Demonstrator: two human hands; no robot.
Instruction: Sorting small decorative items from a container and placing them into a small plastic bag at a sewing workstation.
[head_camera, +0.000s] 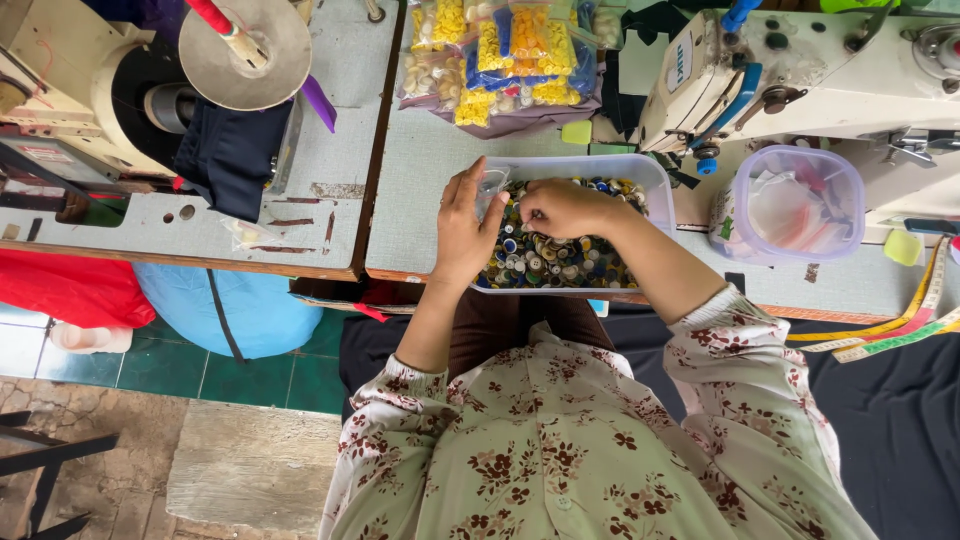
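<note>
A clear plastic tub (655, 178) full of mixed coloured buttons (560, 260) sits at the near edge of the grey table. My left hand (465, 228) is at the tub's left side, holding a small clear plastic bag (492, 185) up between thumb and fingers. My right hand (562, 208) hovers over the buttons with fingertips pinched together by the bag's mouth; what it pinches is too small to tell.
Bags of yellow and blue buttons (505, 55) lie behind the tub. A round clear lidded container (795, 205) stands to the right, under a white sewing machine (800, 70). Another machine with a thread stand (240, 50) is left. Tape measures (900, 335) hang at the right edge.
</note>
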